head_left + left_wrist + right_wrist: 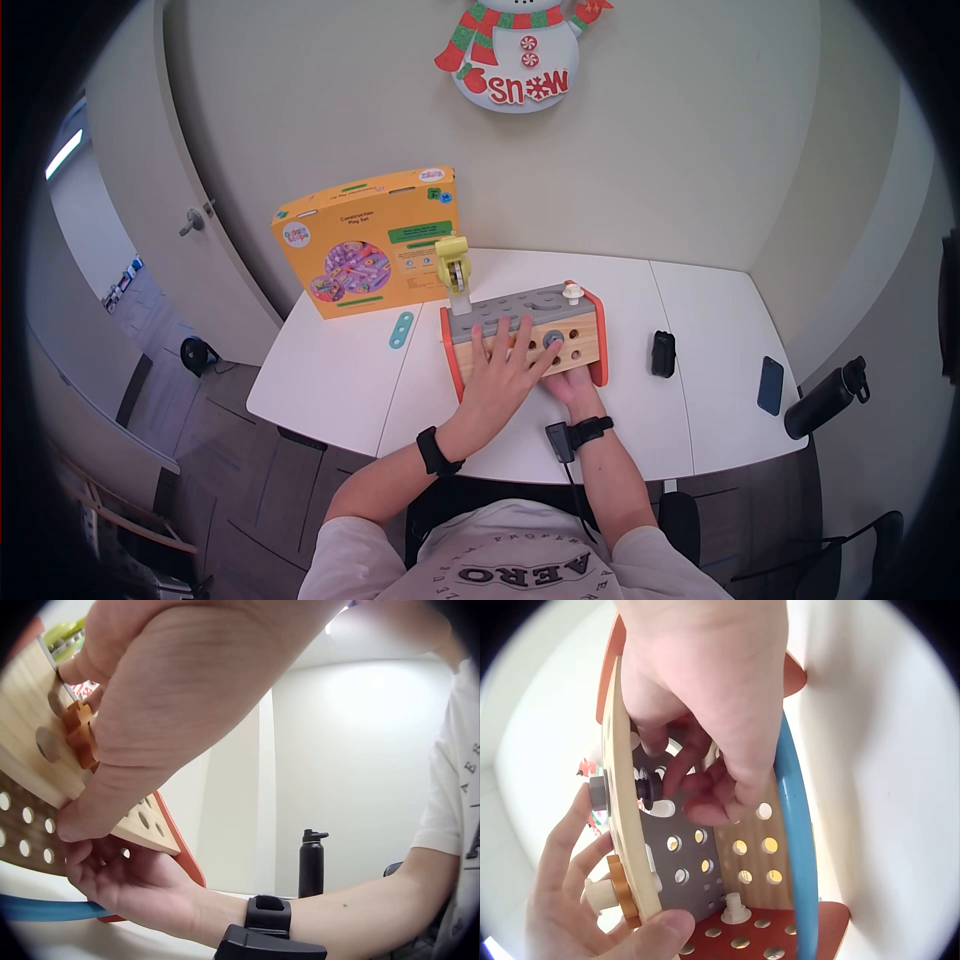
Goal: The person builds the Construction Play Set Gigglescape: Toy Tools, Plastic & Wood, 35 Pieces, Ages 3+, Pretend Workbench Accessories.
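Observation:
A toy workbench (525, 340) with a wooden front, grey top and red sides stands tilted on the table. My left hand (500, 385) grips its front panel, the thumb at the lower edge and the index finger on a grey bolt head (598, 793). From below, my right hand (712, 697) reaches inside the workbench. Its curled fingers pinch a dark grey nut (654, 787) on the bolt's inner end. An orange gear (622, 891) with a white bolt (600, 895) sits on the panel beside my left hand. A yellow-green toy piece (453, 265) stands at the top left corner.
A yellow play-set box (370, 245) stands at the back left, with a teal strip (401, 330) before it. On the right lie a small black case (663, 354) and a phone (770, 385). A black bottle (828, 398) stands at the right edge.

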Available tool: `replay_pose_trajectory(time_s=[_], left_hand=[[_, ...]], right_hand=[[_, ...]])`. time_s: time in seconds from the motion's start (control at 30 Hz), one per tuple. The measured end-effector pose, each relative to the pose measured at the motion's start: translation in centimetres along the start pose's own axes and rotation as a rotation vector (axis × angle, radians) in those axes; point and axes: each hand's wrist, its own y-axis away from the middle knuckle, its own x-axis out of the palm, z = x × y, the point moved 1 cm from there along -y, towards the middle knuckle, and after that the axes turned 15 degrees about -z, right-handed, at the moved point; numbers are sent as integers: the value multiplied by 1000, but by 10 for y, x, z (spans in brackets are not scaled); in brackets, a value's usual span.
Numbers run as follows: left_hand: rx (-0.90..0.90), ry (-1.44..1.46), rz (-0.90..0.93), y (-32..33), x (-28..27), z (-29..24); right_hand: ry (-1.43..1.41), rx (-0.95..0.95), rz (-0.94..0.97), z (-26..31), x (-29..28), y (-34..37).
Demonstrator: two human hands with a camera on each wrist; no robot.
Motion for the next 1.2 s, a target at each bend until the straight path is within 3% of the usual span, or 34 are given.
replay_pose_trajectory(time_s=[0.43,0.73,1.2], left_hand=[[2,-9,-12,0,1,0],[1,3,-12,0,0,0],[-5,7,-26,1,1,-1]], right_hand=[[-42,-61,-41,-5,-7,-6],[-127,45,23,0,9,6],[-122,61,-15,2,11,6]])
